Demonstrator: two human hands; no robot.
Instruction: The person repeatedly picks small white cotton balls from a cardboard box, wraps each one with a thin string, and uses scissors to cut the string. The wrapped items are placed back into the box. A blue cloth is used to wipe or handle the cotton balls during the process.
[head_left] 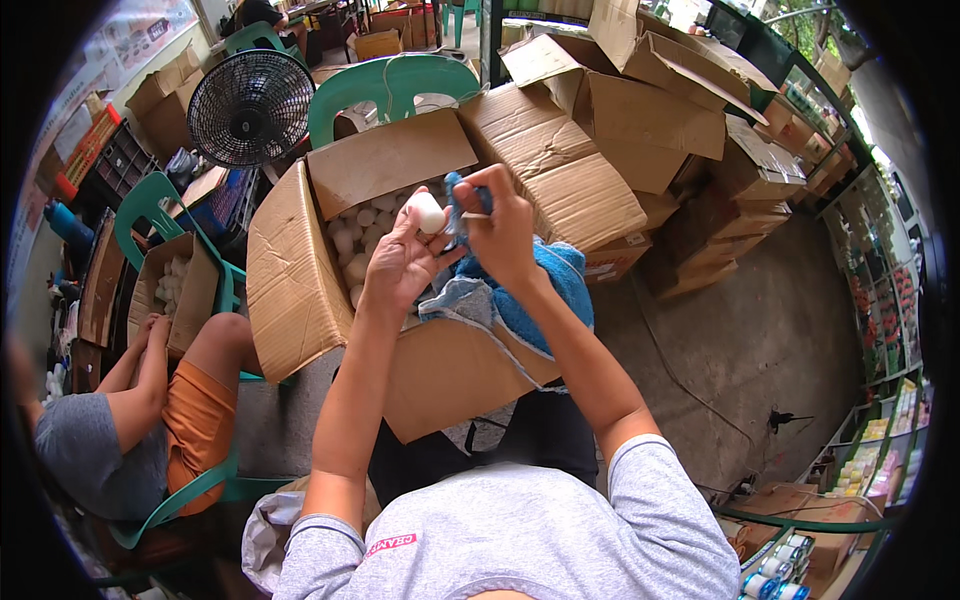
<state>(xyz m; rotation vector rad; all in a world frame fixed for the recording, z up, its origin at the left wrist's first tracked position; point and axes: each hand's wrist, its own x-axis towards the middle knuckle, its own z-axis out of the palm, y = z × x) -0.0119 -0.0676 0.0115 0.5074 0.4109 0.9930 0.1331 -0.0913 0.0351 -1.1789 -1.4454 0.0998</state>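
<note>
Over an opened cardboard box [292, 270], my left hand [396, 264] holds a smooth white rounded piece [428, 212] between thumb and fingers, palm turned up. It looks waxy; I cannot tell its exact kind. Just to its right, my right hand [502, 228] is closed on a bunched blue cloth [454, 188], whose end hangs close to the white piece. Many similar white pieces [352, 238] lie inside the box. A brighter blue towel [568, 290] and a greyish cloth [462, 298] drape over the box's near right edge.
A green plastic chair [395, 85] stands behind the box, beside a black fan [250, 108]. At left, a seated person in orange shorts [200, 420] has a smaller box [190, 290] of white pieces. Cardboard boxes [650, 120] are piled at right; a cable [680, 370] crosses the floor.
</note>
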